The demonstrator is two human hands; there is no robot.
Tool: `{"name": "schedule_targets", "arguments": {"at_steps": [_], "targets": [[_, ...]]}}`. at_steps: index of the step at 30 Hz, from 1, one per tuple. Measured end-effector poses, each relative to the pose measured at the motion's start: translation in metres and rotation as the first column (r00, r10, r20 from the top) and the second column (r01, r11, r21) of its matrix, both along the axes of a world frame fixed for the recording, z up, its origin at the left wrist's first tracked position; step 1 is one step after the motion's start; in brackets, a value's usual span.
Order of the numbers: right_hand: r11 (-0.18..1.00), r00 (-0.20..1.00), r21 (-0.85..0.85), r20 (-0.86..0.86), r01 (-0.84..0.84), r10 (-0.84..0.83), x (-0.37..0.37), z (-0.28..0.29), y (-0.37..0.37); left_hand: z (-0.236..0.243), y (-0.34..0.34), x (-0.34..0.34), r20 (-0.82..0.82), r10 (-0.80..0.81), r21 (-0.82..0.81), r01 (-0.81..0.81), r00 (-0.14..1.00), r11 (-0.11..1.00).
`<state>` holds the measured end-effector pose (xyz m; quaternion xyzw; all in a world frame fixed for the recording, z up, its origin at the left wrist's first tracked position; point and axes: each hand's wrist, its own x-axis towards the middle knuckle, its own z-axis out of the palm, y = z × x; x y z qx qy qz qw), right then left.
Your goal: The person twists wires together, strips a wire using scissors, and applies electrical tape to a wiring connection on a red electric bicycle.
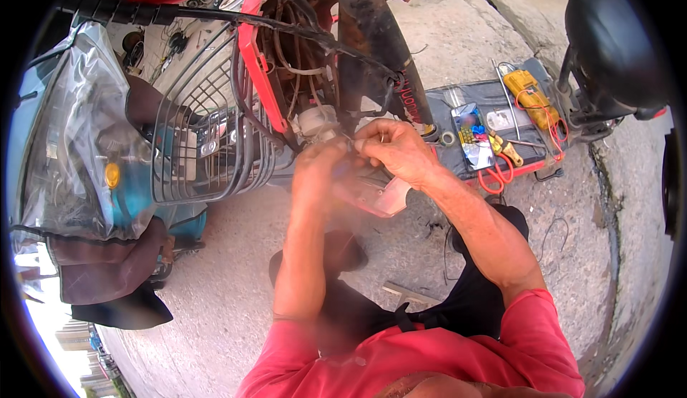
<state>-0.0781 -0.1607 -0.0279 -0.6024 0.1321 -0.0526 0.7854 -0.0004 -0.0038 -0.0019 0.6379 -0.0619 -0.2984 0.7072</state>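
A person in a red shirt crouches on a concrete floor (236, 290) beside a stripped scooter, both hands meeting at the exposed wiring (293, 61) under the steering column (376, 47). The right hand (393, 151) pinches something small, too small to tell what, at its fingertips; the left hand (318, 169), blurred, curls close against it, its grip unclear. A white connector block (318, 120) sits just at 12 o'clock of the left hand. A wire basket (207, 133) hangs at 9 o'clock. A yellow multimeter (528, 97) lies on the footboard (472, 94) at 2 o'clock.
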Motion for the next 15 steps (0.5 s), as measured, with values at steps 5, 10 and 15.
{"name": "schedule_targets", "arguments": {"at_steps": [5,10,15], "targets": [[0.999,0.998,0.0,0.038,0.041,-0.041,0.001,-0.005,0.003,-0.001,-0.001,0.001,0.016,-0.013,0.017,0.012,1.0,1.0],[0.994,0.993,0.063,0.078,0.084,-0.089,0.004,-0.013,0.009,0.001,-0.002,-0.001,0.033,-0.007,0.037,0.006,0.999,0.999],[0.988,0.988,0.095,0.092,0.119,-0.128,0.007,-0.017,0.015,-0.004,0.002,0.001,0.052,-0.045,0.007,0.045,0.998,0.999]]}}
